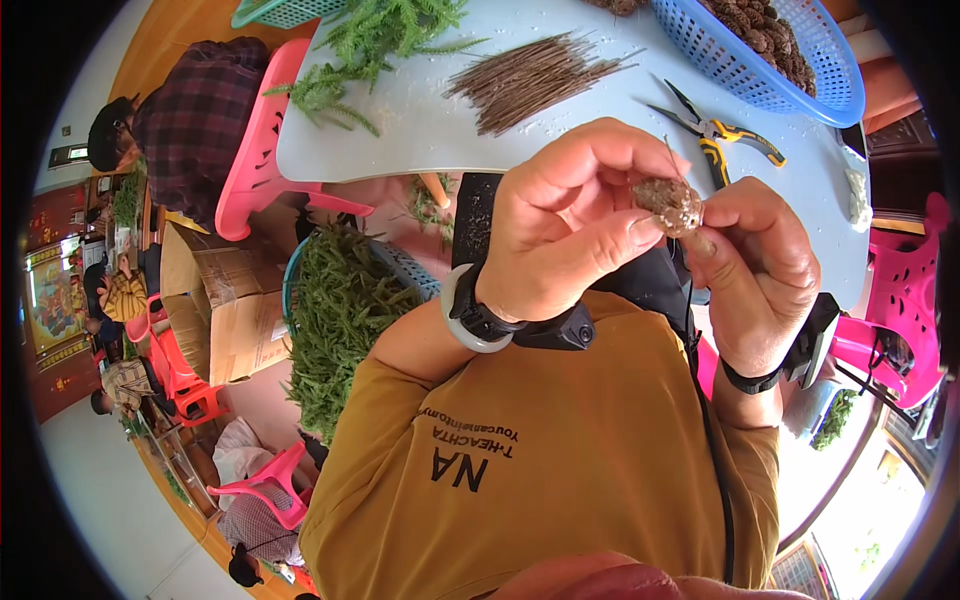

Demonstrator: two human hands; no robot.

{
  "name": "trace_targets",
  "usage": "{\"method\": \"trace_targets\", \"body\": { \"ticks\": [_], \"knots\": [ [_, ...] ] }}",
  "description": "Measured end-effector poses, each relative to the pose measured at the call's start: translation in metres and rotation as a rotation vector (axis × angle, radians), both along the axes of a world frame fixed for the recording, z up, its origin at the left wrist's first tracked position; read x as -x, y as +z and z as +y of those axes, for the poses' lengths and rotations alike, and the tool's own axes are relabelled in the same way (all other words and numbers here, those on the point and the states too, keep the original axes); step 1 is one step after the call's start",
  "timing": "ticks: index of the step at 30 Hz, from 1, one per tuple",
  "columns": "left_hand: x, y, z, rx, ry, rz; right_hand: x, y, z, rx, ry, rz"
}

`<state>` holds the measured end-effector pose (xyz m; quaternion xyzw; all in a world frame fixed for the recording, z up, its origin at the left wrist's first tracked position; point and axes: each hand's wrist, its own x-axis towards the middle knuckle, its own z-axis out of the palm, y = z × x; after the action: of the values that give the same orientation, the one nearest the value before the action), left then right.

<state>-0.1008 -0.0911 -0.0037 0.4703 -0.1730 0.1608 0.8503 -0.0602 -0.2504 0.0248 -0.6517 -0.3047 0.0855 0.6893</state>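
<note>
A small brown pine cone (668,203) with pale specks is held up in front of my chest, just off the table's near edge. My left hand (565,225) curls round its left side, thumb below and fingers above. Against its right end, the thumb and forefinger of my right hand (757,268) are pinched together; whether they also grip a wire is hidden. A thin dark wire or stem (670,152) rises from the cone, and a dark line runs below it. Beyond my hands, pliers (716,130) with yellow-and-black handles lie with jaws apart.
On the pale table (420,150) lie brown thin sticks (535,80) and green sprigs (375,50). A blue basket (800,95) holds pine cones. To my left stand a basket of greenery (345,320), a cardboard box (225,300) and a pink chair (255,140) with a person.
</note>
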Motion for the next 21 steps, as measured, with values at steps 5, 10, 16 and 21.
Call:
{"method": "trace_targets", "body": {
  "ticks": [5, 10, 16, 21],
  "knots": [
    [0.0, 0.003, 0.002, -0.097, 0.011, -0.08, 0.002, -0.002, -0.001, -0.049, 0.017, 0.074],
    [-0.001, 0.002, 0.005, -0.227, 0.072, -0.126, 0.005, -0.004, 0.002, -0.077, -0.015, 0.128],
    [0.0, -0.003, 0.007, -0.191, 0.034, -0.131, 0.004, -0.011, 0.008, 0.036, -0.1, -0.115],
    [-0.003, -0.006, 0.007, -0.052, -0.071, -0.111, 0.009, -0.007, 0.011, 0.051, -0.14, -0.151]
  ]
}}
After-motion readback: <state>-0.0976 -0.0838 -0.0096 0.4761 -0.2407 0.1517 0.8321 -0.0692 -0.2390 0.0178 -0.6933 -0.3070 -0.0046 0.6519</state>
